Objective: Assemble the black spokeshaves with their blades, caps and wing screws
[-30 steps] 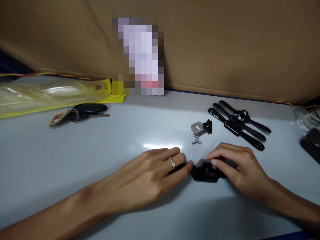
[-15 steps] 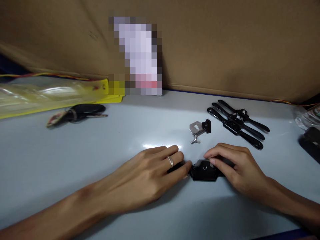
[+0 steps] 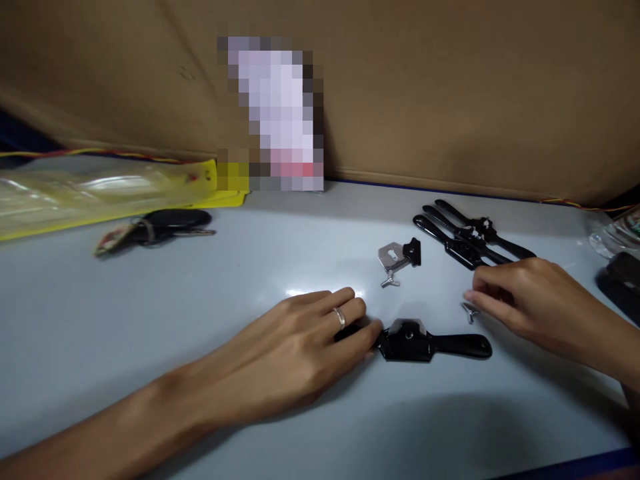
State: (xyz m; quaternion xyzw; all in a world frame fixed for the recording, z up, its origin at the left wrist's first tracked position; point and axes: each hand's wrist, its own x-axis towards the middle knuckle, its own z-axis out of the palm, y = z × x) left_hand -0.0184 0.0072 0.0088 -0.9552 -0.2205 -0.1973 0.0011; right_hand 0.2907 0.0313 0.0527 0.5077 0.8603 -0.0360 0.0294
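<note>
A black two-handled tool (image 3: pixel 430 343) lies on the grey table (image 3: pixel 150 307) near me. My left hand (image 3: pixel 305 347), with a ring on one finger, rests on the tool's left handle with the fingers laid flat over it. My right hand (image 3: pixel 530 300) hovers to the right, fingers curled, its fingertips just above a small silver wing screw (image 3: pixel 469 311) on the table; I cannot see whether they touch it. A silver plate with a black clamp piece and a second wing screw (image 3: pixel 397 259) lies beyond the tool.
Several more black handled tools (image 3: pixel 470 240) are stacked at the back right. Keys with a black fob (image 3: pixel 160 225) and a yellow plastic pack (image 3: pixel 100 190) lie at the left. Cardboard (image 3: pixel 450 87) walls the back. A dark object (image 3: pixel 620 280) sits at the right edge.
My right hand has lifted off the black tool and moved right and away, to the small wing screw that now lies on the table. My left hand has stayed on the handle.
</note>
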